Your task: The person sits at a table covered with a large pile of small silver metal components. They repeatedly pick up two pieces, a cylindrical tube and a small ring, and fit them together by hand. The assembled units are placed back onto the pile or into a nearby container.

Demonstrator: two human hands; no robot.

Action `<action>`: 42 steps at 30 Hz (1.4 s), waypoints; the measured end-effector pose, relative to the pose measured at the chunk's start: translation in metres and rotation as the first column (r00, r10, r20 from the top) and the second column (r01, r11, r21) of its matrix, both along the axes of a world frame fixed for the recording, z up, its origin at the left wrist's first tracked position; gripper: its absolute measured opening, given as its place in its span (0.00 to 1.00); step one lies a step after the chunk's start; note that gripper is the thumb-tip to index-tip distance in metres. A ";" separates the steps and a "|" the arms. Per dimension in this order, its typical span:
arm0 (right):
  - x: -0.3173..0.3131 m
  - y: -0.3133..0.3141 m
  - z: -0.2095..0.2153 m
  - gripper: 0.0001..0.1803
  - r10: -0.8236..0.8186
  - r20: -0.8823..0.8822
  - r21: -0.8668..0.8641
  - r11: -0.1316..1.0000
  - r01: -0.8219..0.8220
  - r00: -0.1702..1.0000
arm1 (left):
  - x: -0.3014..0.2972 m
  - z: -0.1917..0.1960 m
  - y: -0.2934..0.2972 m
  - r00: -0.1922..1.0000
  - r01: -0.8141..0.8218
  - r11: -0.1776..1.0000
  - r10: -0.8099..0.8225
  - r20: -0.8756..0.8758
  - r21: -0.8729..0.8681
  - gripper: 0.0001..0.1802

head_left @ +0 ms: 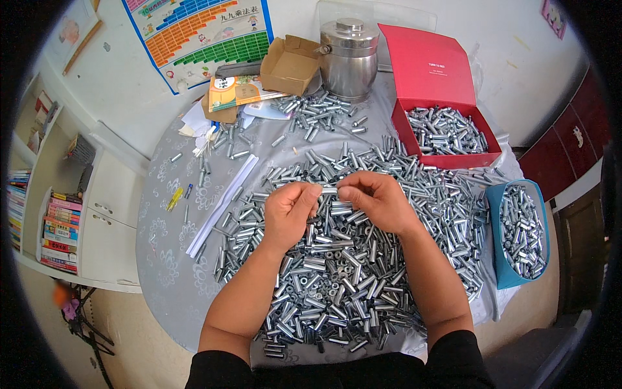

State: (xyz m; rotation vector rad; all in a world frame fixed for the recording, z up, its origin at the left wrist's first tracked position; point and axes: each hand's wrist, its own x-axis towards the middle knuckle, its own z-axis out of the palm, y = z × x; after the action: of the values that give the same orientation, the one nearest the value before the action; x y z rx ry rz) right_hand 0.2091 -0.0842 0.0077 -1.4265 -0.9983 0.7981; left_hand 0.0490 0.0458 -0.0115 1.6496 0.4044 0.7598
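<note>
Over the middle of the table my left hand (289,211) and my right hand (378,200) face each other, fingertips pinched. Between them a short silvery expansion bolt (330,192) lies level, one end in each pinch. Its ends are hidden by my fingers. Directly below spreads a large heap of loose metal sleeves and bolts (353,259), with small washers and nuts (334,269) among them. Both forearms reach over this heap.
A red lidded box (453,159) of bolts stands back right; a blue bin (510,275) of them sits at the right edge. Behind are a steel pot (350,61), a cardboard box (288,65) and books (236,91). A folded white paper strip (223,204) and yellow screwdriver (174,198) lie left.
</note>
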 end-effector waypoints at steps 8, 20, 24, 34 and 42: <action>0.006 -0.001 -0.007 0.16 0.022 0.072 0.008 1.000 -0.022 0.997 | 0.001 -0.004 0.002 1.000 0.008 1.000 -0.008 -0.001 0.007 0.15; 0.000 0.000 -0.002 0.14 -0.016 0.023 0.050 0.999 0.015 1.000 | 0.001 -0.006 0.002 1.000 -0.009 1.000 0.009 0.000 -0.016 0.16; 0.003 -0.003 -0.001 0.13 0.007 0.110 0.016 1.000 -0.009 0.994 | 0.001 -0.003 0.001 1.000 -0.003 1.000 0.003 0.006 -0.021 0.15; 0.004 -0.006 0.001 0.17 0.038 0.083 0.049 0.998 -0.043 0.996 | 0.001 -0.004 0.001 0.999 -0.034 0.998 0.035 0.037 -0.049 0.16; 0.001 -0.004 -0.004 0.12 -0.023 0.159 0.079 0.997 0.011 0.987 | 0.000 -0.003 0.001 1.000 0.014 1.000 -0.014 -0.006 0.009 0.16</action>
State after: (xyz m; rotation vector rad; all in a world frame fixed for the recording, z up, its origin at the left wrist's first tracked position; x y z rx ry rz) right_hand 0.2097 -0.0883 0.0036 -1.4473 -1.1258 0.6328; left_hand 0.0488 0.0472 -0.0150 1.6618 0.3941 0.7475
